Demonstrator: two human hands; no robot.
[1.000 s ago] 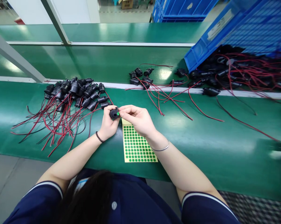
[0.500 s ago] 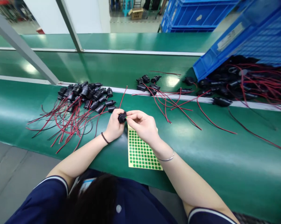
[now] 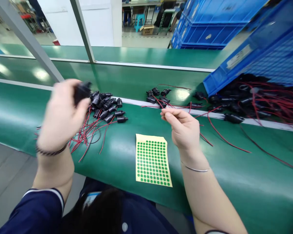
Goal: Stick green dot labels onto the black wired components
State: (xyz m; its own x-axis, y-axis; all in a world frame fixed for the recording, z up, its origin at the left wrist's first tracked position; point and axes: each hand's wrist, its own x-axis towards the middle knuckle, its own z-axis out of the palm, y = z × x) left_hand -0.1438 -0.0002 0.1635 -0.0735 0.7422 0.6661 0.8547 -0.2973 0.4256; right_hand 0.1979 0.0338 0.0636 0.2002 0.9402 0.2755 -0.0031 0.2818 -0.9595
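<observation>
the left hand [image 3: 61, 117] is closed around a black connector [image 3: 81, 91], fingers wrapped over its body so only the dark upper end shows; both are blurred, and detail on the part cannot be made out. it is held in the air, up and to the left of the sticker sheet [image 3: 152, 160], just beside the near pile of connectors [image 3: 104, 107] with red and black wires. the right hand [image 3: 184, 130] hovers just right of the sheet's top edge, fingers loosely curled with thumb and forefinger close together; whether they pinch anything i cannot tell. the yellow sheet of green dots lies flat on the green belt [image 3: 234, 169]. farther right of the sheet, a tilted blue crate [image 3: 236, 55] spills more connectors.
</observation>
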